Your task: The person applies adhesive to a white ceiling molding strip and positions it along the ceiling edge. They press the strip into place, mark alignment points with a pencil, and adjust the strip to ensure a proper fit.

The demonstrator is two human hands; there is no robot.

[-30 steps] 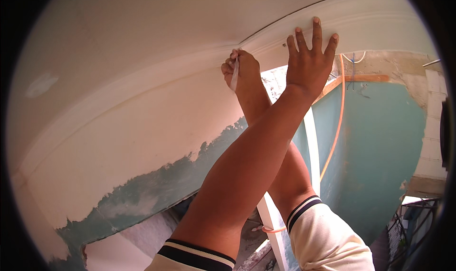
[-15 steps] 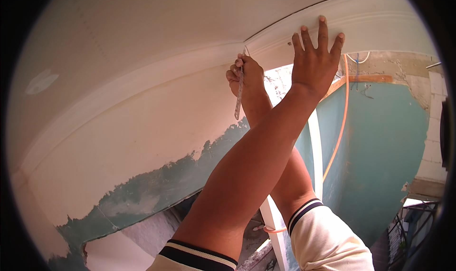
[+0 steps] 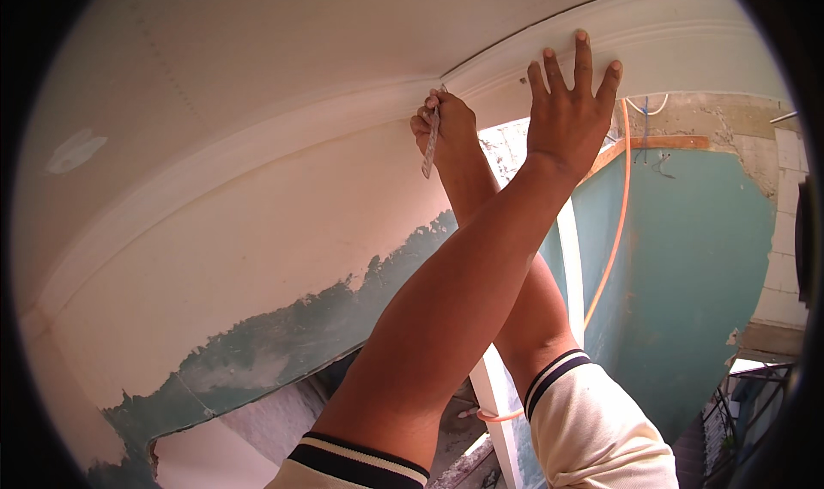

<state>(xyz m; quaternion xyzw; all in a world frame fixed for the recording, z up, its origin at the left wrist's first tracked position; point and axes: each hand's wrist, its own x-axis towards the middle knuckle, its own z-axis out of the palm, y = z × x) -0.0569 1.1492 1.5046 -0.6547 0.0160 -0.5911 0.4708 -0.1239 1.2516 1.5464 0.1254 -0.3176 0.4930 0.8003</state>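
Thin tool (image 3: 429, 153) at approx. 12 o'clock, upper end nr moulding (image 3: 674, 36); person's R grip (image 3: 452, 129) clenched round it. L grip (image 3: 564, 118), approx. 2 o'clock: unclenched, fingers spread on moulding. Teal wall (image 3: 695, 257) at 3 o'clock.

Crossed forearms (image 3: 455, 292) reach up: left hand (image 3: 564, 116) spread against white cornice moulding (image 3: 678, 47) at right; right hand (image 3: 455, 127), farther left, grips narrow, white-smeared tool (image 3: 431, 150) near end of dark ceiling seam (image 3: 549, 14). Orange tube (image 3: 620, 214) hangs by teal wall (image 3: 695, 257) at right.
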